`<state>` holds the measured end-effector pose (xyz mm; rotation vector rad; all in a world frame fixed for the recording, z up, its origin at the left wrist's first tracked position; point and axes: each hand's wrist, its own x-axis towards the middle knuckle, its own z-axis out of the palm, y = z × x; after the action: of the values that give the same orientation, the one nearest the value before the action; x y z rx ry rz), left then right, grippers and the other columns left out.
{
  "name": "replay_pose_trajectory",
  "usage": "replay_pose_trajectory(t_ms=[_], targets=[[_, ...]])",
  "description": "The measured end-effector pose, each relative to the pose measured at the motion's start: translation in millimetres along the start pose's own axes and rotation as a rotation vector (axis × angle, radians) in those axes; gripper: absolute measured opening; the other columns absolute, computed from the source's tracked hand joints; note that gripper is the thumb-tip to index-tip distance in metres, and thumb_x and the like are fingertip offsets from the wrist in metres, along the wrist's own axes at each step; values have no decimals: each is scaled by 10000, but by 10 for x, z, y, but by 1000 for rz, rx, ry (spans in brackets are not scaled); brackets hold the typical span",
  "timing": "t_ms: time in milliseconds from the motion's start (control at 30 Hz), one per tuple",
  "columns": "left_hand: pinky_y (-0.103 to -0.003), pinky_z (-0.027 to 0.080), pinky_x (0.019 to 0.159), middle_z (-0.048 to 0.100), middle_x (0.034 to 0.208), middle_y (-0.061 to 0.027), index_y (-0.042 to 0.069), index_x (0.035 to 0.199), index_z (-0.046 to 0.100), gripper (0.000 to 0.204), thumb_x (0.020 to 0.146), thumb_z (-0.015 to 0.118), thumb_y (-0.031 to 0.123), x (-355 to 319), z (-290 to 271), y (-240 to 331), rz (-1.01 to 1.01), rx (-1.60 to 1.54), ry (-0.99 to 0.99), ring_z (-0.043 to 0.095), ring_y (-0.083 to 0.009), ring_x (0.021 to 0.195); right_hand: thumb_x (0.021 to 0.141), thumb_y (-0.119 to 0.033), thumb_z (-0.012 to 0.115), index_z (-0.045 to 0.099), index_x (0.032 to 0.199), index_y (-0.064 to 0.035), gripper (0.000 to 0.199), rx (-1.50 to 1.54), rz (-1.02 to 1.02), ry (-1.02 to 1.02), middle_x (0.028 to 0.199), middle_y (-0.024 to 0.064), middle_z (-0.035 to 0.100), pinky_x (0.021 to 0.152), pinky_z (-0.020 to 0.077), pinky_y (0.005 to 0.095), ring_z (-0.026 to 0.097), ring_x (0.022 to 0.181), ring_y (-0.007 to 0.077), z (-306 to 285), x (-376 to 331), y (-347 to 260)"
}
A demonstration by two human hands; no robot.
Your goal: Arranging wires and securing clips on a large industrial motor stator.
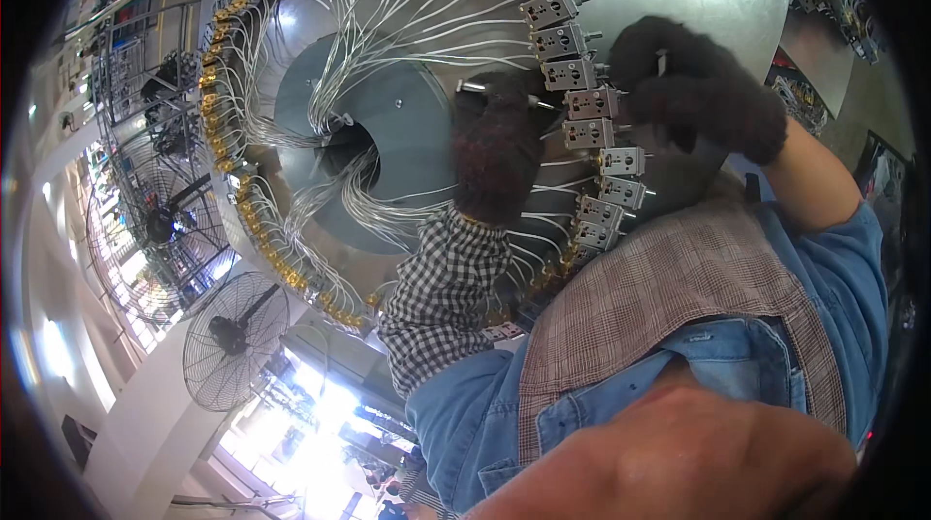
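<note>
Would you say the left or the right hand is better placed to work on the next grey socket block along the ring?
Probably the right hand: it sits at the row of grey socket blocks, seemingly pinching a small metal piece. The left hand lies inside the ring on the white wires.

Two gloved hands, left point(497, 146) and right point(700, 93) (dark knit), at grey connector blocks point(592, 103) ringing a wired round plate point(407, 122).

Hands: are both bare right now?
No, both hands, left and right, wear dark fuzzy gloves at the ring of grey connector blocks.
</note>
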<state>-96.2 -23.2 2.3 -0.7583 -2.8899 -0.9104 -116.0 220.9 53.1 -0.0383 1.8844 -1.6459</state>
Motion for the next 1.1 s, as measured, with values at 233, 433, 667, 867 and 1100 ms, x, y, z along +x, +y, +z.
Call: replay_pose_trajectory(t_ms=[233,433,667,867,1100], targets=[[-384,514,819,578,1034,-169,60,1045,487,146,964,478,181,-38,-121,42,-569,-1711,147,589,-250,976,870,-195,625,463,1240,-15,442,760,-129,153,1080,167,595,668,554,355,640,871,258,-163,-242,627],[-456,463,964,619,1055,-69,141,1005,570,138,946,539,261,-260,45,-82,-499,-1397,175,602,-291,988,880,-155,606,467,1252,-28,417,945,-127,237,1159,172,564,785,547,378,605,994,267,94,-292,765],[-446,447,984,626,1080,-86,129,1046,580,164,952,528,252,-286,123,7,-807,-1889,438,590,-258,1043,888,-132,589,487,1249,-18,391,944,-170,302,1167,172,568,843,534,380,594,1041,276,228,-291,789],[-403,472,970,611,1073,-116,106,1068,539,170,966,505,238,-137,124,158,-510,-1739,294,575,-257,1064,889,-138,594,511,1229,-5,374,907,-205,318,1163,166,575,847,533,370,593,1050,265,290,-281,800],[-388,508,939,607,1099,-133,105,1071,533,169,965,506,234,-109,116,229,-507,-1766,332,585,-271,1067,891,-134,587,558,1180,8,323,717,-273,324,1155,146,583,848,533,362,594,1049,239,262,-300,839]])
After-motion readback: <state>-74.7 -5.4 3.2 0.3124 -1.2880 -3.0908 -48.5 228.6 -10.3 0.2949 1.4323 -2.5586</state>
